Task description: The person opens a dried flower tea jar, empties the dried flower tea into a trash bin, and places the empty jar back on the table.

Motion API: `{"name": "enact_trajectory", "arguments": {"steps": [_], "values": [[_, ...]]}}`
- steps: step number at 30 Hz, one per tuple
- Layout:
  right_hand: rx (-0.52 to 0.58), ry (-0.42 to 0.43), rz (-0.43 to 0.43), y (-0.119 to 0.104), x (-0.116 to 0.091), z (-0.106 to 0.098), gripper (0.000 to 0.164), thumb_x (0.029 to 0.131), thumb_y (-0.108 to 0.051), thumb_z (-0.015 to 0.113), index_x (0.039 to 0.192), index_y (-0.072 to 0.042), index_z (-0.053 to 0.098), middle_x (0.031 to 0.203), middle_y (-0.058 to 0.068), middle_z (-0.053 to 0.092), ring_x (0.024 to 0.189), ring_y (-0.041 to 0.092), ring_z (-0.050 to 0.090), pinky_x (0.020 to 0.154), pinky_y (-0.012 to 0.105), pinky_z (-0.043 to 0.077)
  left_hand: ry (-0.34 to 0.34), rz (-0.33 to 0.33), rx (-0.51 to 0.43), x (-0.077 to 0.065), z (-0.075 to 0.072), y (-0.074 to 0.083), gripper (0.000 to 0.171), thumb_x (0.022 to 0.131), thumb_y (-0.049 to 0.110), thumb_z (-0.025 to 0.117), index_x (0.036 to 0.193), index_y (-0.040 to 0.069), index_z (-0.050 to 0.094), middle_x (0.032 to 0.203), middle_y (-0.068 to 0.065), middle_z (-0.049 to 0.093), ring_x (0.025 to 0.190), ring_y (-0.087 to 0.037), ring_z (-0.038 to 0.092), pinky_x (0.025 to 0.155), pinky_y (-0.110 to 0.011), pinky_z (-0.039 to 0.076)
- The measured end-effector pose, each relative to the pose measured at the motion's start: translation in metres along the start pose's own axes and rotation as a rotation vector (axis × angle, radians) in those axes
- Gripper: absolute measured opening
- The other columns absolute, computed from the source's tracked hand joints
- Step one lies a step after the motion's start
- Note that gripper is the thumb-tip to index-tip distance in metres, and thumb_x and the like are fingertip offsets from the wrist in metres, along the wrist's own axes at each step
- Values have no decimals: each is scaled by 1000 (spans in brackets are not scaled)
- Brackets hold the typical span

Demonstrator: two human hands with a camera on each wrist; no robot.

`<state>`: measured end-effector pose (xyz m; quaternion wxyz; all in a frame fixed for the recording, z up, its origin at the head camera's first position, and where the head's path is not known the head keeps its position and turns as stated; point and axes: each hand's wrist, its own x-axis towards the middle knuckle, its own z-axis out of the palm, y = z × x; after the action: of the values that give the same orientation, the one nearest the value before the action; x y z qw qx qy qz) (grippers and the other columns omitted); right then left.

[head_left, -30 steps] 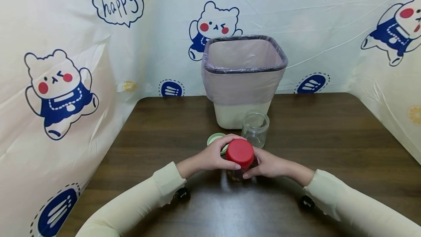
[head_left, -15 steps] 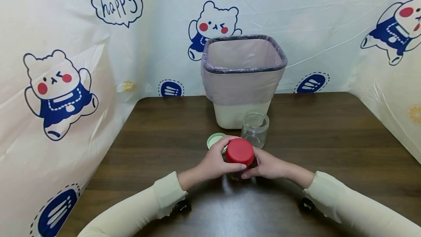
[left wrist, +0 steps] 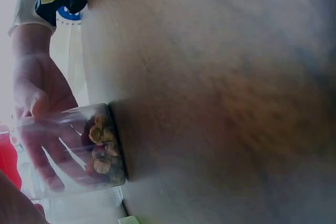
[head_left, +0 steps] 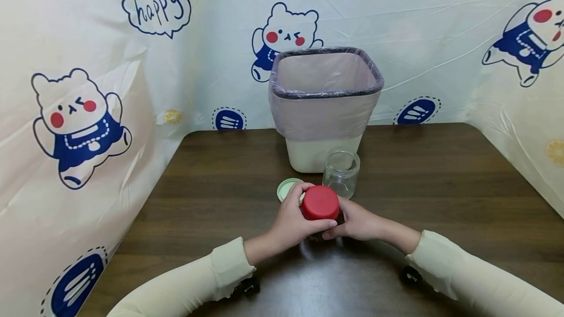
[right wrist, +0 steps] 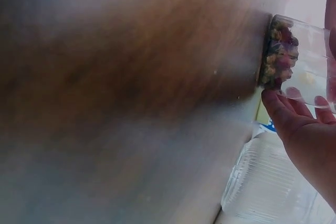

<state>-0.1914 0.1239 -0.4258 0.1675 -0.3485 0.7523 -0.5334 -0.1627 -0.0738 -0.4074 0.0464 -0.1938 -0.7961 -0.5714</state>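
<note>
I count one left hand [head_left: 288, 221] and one right hand [head_left: 359, 221], two in all; one capped jar [right wrist: 303, 32] plus one open jar [head_left: 341, 175], so two; one red lid [head_left: 320, 202] and one green lid [head_left: 287, 188], again two; one bin [head_left: 323, 116]; one bench [head_left: 220, 180]. Three bears [head_left: 90, 138], two speech bubbles [head_left: 156, 6], three blue ovals [head_left: 229, 119]. The dried pieces [right wrist: 280, 53] are too jumbled to count.

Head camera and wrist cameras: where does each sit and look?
Head: on the head, forward and down at the red lid; left hand, right hand, sleeves show.
Left wrist: worn there, facing the jar; mostly right hand, some left.
Right wrist: worn there, facing the jar; mostly right hand, some left.
Wrist views share the jar.
</note>
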Motion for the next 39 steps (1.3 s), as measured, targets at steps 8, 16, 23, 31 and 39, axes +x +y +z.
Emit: {"name": "enact_trajectory", "arguments": {"steps": [8,16,23,31,39], "values": [[24,-20,22,-2,0,-2,65,75,-7,83,130,-3,48,117,6,62,103,21,61,92,33,48,-90,67,12,8,-6,-2,72,64,18,92,125,14,53,121,5,55,111,-13,52,92,-37,46],[20,-83,29,-2,2,-8,63,77,-6,81,130,-4,47,115,4,62,105,20,59,96,32,45,-348,154,-47,24,-26,11,68,67,3,87,126,1,54,124,-9,57,113,-18,53,96,-38,44],[32,-125,48,-2,2,-11,62,78,-6,80,129,-4,46,116,4,61,107,21,58,96,32,44,-551,158,-106,42,-34,-11,68,72,7,84,132,9,52,123,-1,59,113,-15,54,97,-35,45],[25,-105,50,-2,2,-10,61,78,-7,81,129,-5,47,115,4,61,106,21,59,96,32,44,-471,136,-52,39,-31,-10,65,71,12,86,129,10,56,121,1,61,111,-13,55,96,-39,44],[13,-59,27,1,1,-7,61,77,-7,81,128,-2,48,113,5,63,103,20,60,94,32,46,-286,63,34,24,-21,-4,70,67,17,90,127,14,54,120,6,58,110,-10,53,93,-36,45]]}}
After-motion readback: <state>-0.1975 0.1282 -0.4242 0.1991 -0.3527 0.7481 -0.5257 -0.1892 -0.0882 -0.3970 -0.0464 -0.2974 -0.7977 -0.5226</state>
